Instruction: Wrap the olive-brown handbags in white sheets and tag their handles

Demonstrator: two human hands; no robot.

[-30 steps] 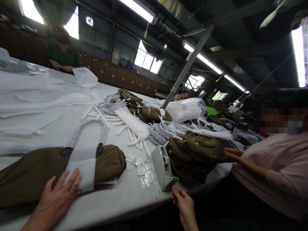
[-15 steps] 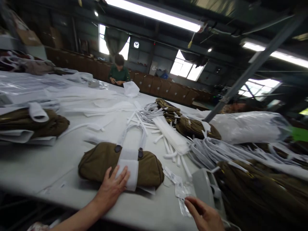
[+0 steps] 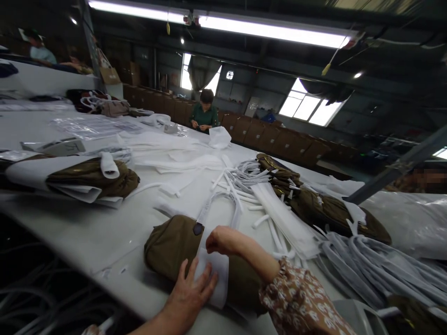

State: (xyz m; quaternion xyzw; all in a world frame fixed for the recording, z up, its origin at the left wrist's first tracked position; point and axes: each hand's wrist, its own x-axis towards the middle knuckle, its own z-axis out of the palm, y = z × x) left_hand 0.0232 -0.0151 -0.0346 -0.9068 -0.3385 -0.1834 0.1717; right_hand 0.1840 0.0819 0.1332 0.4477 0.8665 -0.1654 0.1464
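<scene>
An olive-brown handbag (image 3: 173,239) lies on the table in front of me, a white foam wrap (image 3: 220,286) around its middle. Its upright handles (image 3: 223,197) are covered in pale padding. My left hand (image 3: 190,293) lies on the wrap with fingers spread, holding nothing. Above the upper part of the wrap is my right hand (image 3: 223,240), bent at the wrist, fingers curled together and pointing down. Whatever its fingertips may pinch is hidden. My right forearm and patterned sleeve cover much of the bag's right half.
Another partly wrapped olive bag (image 3: 118,181) lies at left. White foam strips (image 3: 282,218), grey padded cords (image 3: 377,265) and more olive bags (image 3: 321,211) fill the right. A grey plastic object (image 3: 359,314) stands near the front right. A person in green (image 3: 206,116) works across the table.
My right hand has moved left from beside the small clear plastic pieces to above the foam wrap. My left hand stays spread on the wrap. The view has swung left.
</scene>
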